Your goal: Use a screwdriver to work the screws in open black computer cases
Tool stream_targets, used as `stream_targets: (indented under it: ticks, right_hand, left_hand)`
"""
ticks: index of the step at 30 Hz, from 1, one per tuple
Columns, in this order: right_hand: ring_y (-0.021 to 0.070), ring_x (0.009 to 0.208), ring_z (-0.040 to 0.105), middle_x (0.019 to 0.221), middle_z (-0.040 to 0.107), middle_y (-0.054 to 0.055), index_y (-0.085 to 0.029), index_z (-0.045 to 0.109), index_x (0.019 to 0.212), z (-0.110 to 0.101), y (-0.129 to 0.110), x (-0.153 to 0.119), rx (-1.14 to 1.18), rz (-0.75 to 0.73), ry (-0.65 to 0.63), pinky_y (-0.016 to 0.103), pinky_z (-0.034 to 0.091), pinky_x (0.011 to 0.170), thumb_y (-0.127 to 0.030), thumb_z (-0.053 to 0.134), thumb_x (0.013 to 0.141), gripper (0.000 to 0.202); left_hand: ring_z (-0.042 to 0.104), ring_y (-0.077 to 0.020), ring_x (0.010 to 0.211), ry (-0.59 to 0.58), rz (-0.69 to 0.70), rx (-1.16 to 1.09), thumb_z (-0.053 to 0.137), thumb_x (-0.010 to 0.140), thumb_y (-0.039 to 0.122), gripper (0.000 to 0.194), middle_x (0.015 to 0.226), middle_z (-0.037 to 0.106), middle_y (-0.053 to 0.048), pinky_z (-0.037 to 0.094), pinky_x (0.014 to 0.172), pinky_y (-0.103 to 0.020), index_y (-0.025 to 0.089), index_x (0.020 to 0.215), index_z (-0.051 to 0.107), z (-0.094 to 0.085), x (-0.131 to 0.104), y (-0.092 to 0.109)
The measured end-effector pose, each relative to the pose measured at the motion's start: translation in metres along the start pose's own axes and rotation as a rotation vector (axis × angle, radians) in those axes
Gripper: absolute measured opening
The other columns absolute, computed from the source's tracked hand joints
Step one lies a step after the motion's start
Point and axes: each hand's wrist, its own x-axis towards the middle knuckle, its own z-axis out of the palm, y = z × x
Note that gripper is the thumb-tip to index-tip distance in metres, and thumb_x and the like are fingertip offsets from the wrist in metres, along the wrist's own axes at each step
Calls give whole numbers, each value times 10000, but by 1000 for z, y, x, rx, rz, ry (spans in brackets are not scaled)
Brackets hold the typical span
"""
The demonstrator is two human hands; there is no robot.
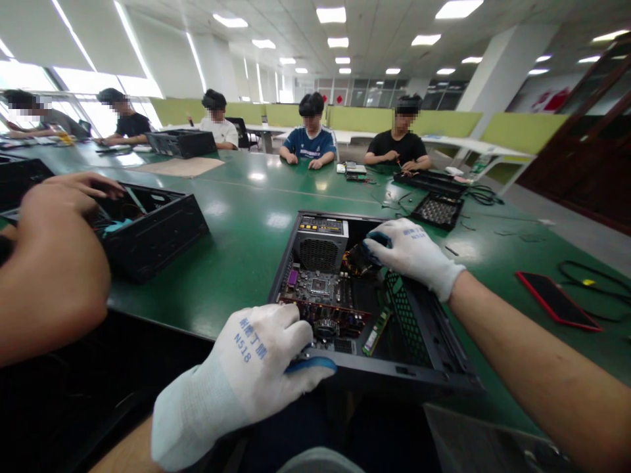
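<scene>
A black computer case (pixel 424 373) lies open side up in front of me at the table's near edge. My left hand (pixel 256 361), in a white glove with blue palm, grips its near left edge, the thumb along the front rim. My right hand (pixel 407 253), gloved alike, reaches in at the far right with fingers closed on something dark near some cables, mostly hidden. Inside sit a power supply (pixel 320 249) at the far left and a motherboard (pixel 319 285) with a round fan below it. A green memory stick (pixel 377 332) lies loose at the near right.
On the left, a co-worker's arm (pixel 59 263) reaches over another open case (pixel 158 230). To my right are a red-edged phone-like slab (pixel 557 299) and black cables (pixel 591 269). A black panel (pixel 438 209) lies beyond my case. Several people sit along the table's far side.
</scene>
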Motion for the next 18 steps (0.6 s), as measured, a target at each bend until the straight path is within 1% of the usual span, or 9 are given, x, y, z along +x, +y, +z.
stream_targets:
  ticks: [2, 4, 6, 7, 9, 12, 15, 18]
  right_hand:
    - [293, 1084, 656, 1147, 757, 130, -168, 775, 1088, 1, 9, -14, 135, 65, 141, 406, 484, 985, -518, 510, 990, 450]
    - [293, 1083, 665, 1153, 753, 127, -171, 754, 1130, 8, 21, -28, 281, 188, 315, 404, 495, 975, -551, 549, 972, 460]
    - [285, 1045, 680, 1118, 757, 114, -189, 745, 1126, 20, 36, -38, 432, 332, 460, 398, 512, 942, -593, 554, 968, 474]
    - [279, 1022, 683, 1093, 759, 107, -197, 742, 1108, 29, 44, -43, 500, 393, 505, 395, 517, 926, -613, 542, 971, 480]
    - [274, 982, 683, 1041, 756, 102, -203, 730, 1071, 50, 61, -50, 602, 484, 548, 397, 527, 893, -643, 500, 980, 505]
    - [275, 970, 674, 1027, 747, 113, -192, 709, 1073, 86, 81, -62, 623, 603, 559, 414, 532, 882, -667, 430, 983, 558]
    - [303, 1019, 658, 1082, 731, 160, -168, 702, 1084, 118, 92, -75, 570, 702, 556, 470, 513, 942, -681, 392, 960, 613]
    - [328, 1017, 648, 1076, 718, 182, -166, 705, 1066, 138, 95, -86, 558, 742, 525, 511, 506, 950, -701, 401, 922, 633]
  left_hand:
    - [630, -214, 739, -11, -20, -36, 614, 975, 507, 301, 853, 649, -22, 433, 630, -346, 222, 878, 635, -4, 1, 1]
    - [625, -197, 737, -24, -41, -71, 588, 997, 483, 283, 854, 645, -18, 436, 638, -337, 221, 901, 639, -8, 6, 3]
    - [618, -181, 750, -42, -42, -96, 555, 1019, 443, 255, 867, 643, -17, 443, 655, -327, 217, 934, 637, -13, 15, 4]
    - [618, -179, 762, -45, -34, -98, 534, 1028, 418, 242, 869, 640, -18, 452, 671, -325, 213, 945, 633, -15, 22, 4]
    - [632, -185, 805, -53, -24, -80, 494, 1037, 367, 225, 877, 642, -26, 483, 724, -327, 202, 966, 628, -15, 40, 3]
    - [670, -214, 885, -115, -46, -9, 476, 1024, 333, 214, 933, 673, -50, 525, 823, -350, 189, 983, 629, -10, 75, -5]
    - [703, -242, 950, -266, -53, 58, 516, 983, 320, 191, 1003, 716, -79, 545, 879, -359, 179, 1024, 639, 2, 111, -17]
    - [712, -272, 1073, -507, -47, 152, 514, 978, 326, 288, 1160, 730, -140, 547, 954, -365, 144, 1166, 633, 21, 142, -29]
